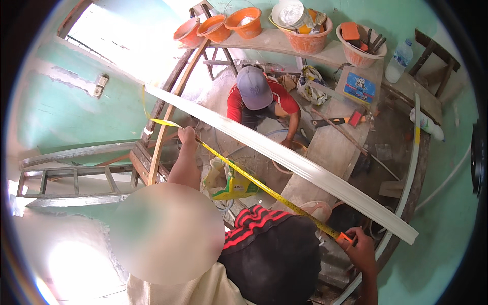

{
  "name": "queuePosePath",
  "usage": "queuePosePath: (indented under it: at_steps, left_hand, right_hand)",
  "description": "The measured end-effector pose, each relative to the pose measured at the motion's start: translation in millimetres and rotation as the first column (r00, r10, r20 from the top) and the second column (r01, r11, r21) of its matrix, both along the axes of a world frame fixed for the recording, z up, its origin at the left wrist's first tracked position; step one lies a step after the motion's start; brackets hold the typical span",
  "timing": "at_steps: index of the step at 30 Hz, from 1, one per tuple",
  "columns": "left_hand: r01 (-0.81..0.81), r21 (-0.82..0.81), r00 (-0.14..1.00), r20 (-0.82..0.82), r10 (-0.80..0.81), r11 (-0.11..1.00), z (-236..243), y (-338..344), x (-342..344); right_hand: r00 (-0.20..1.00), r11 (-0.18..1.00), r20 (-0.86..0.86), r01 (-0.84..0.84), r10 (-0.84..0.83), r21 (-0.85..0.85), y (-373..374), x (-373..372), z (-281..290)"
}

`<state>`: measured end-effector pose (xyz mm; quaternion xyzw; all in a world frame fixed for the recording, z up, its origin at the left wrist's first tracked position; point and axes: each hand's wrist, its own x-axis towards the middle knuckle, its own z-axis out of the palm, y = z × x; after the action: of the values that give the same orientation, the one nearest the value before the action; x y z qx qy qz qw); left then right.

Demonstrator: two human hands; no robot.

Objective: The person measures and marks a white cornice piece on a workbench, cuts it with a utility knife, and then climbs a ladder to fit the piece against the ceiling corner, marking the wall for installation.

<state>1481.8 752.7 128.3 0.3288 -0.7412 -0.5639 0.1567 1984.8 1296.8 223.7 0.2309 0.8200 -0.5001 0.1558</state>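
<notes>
A yellow tape measure (254,181) is drawn out diagonally below me. My right hand (360,250) is closed around its orange case at the lower right. My left hand (187,134) is closed on the yellow blade farther up to the left. Past that hand the blade twists and bends up toward the far end of a long white ribbed moulding (284,155). The moulding lies across the planks and frame, roughly alongside the tape. Its near right end is close to my right hand. A blurred patch hides where my left arm begins.
A co-worker in a grey cap (254,87) and red shirt crouches beyond the moulding, one hand at a bucket. Orange buckets (244,23) and a tool basin (361,51) line the far plank (272,39). A ladder (76,180) is at left; a trowel (330,122) lies right.
</notes>
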Motion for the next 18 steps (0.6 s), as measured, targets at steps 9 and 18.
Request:
queuePosePath:
  at_steps: [9, 18]
  left_hand:
    - [-0.106, 0.473, 0.98, -0.098, 0.172, 0.875, -23.7, -29.5, 5.4]
    - [0.023, 0.535, 0.984, -0.163, 0.077, 0.844, -36.0, 23.1, 22.3]
  right_hand:
    - [1.0, 0.983, -0.026, 0.01, -0.006, 0.185, 10.6, -3.6, 8.3]
    - [0.995, 0.982, -0.097, 0.038, -0.02, 0.186, 46.3, 35.4, -28.2]
